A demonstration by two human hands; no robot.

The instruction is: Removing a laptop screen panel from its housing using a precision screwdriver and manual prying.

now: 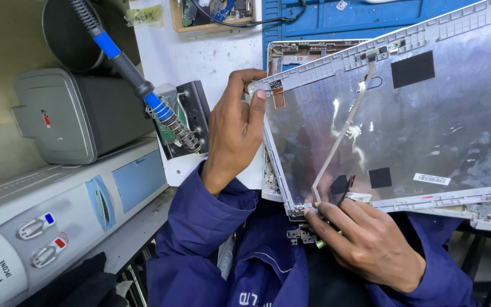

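Cluttered white table: left hand gripping lid edge, right hand pinching cable end at hinge; best kept steady, pulled gently

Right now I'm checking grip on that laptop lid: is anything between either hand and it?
Nothing visible. The left hand grips the laptop lid at its corner; the right hand touches its lower edge.

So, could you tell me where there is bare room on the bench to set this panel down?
The white bench top is bare between the soldering iron stand, the wooden tray and the left hand. The blue mat is partly free above the laptop lid. Around the right hand, hinges and lap crowd it.
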